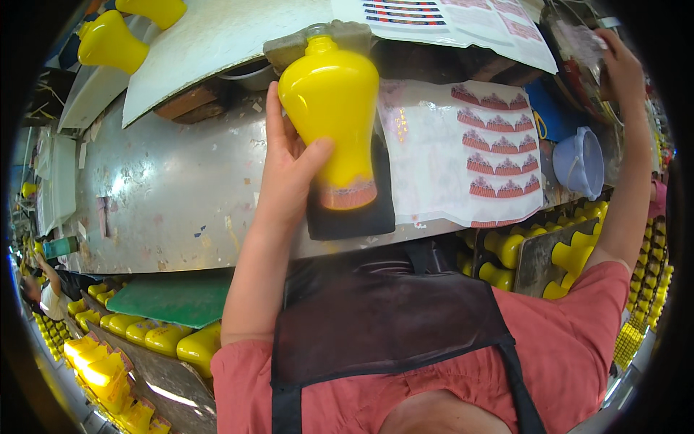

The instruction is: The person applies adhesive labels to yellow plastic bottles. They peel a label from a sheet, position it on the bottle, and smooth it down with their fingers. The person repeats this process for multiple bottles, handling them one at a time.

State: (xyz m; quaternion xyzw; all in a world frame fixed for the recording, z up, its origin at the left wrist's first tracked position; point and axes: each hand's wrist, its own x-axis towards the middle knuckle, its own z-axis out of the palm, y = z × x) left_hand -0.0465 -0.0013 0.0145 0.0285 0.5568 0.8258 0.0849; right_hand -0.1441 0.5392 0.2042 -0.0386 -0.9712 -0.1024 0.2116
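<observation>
A glossy yellow vase (331, 101) lies on its side on the metal table, its narrow neck pointing away from me. The neck rests in a grey block-like support (285, 50), and a black pad (352, 226) lies under the foot. A pink patterned band (348, 194) runs around the foot. My left hand (289, 163) grips the vase's left side, thumb across the lower body. Far to the right, my right hand (620, 69) is stretched out with bent fingers at a crumpled, see-through material (580, 43); what it grips is unclear.
Right of the vase lies a white sheet (426, 145) with rows of pink crown-like patterns. Beyond it stand a pale blue bucket (580, 163) and a blue object (546, 108). More printed sheets (434, 29) cover a white board (210, 43) at the back. Several yellow vases (112, 43) surround the table.
</observation>
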